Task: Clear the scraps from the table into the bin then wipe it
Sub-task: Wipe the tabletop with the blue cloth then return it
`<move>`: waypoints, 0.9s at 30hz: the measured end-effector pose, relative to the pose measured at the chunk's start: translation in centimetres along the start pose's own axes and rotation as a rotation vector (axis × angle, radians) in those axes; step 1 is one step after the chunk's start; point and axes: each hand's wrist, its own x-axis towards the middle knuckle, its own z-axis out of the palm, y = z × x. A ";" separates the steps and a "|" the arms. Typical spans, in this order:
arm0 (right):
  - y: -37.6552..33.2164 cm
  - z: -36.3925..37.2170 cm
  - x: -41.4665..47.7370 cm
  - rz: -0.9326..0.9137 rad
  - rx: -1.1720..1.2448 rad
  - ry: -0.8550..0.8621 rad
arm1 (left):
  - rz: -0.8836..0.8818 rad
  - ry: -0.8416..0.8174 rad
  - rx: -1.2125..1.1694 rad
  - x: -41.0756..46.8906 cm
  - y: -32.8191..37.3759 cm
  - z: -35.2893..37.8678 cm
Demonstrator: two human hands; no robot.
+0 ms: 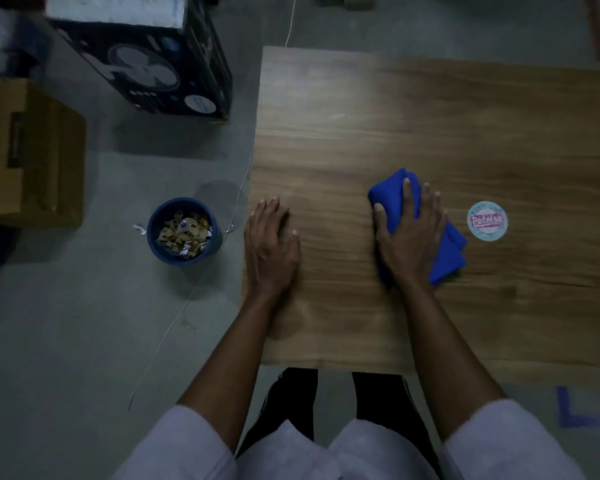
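Ur R hand (409,233) fingers spread, pressing 1 blue cloth (452,252) | L hand (271,244) fingers together, flat on worktop (361,116) | 1 bin (153,233) w/ scraps (184,232) | 1 round label (487,221)

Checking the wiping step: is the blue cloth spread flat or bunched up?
Bunched: the blue cloth lies in thick folds under the right hand pressing it onto the wooden table.

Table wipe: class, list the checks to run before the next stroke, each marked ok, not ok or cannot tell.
1. Table free of scraps: ok.
2. Scraps in bin: ok; one bit on the floor beside it: not ok.
3. Right hand flat on cloth: ok.
4. Left hand flat on table: ok.
5. Round label loose or stuck: cannot tell.
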 end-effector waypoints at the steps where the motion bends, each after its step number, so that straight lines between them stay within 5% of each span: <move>1: -0.5 0.6 0.6 -0.004 -0.021 0.027 | 0.017 0.006 0.004 0.0 -0.3 0.2; 5: -5.8 2.5 4.3 -0.112 -0.049 0.088 | 0.060 0.047 0.037 0.1 -0.9 0.6; 12: -11.1 4.6 1.3 -0.718 0.084 -0.095 | 0.003 0.058 -0.014 0.1 -0.9 -0.6; 19: -7.2 2.0 -3.0 -0.548 0.114 -0.196 | -0.034 -0.175 -0.024 -1.3 -0.8 -3.3; 24: -11.3 2.8 -0.8 -0.344 0.036 -0.169 | -0.009 -0.203 0.096 -3.6 -0.4 -3.3; 27: -14.5 3.9 -1.3 -0.596 -0.035 -0.242 | -0.042 -0.107 0.184 -5.7 -0.3 -3.1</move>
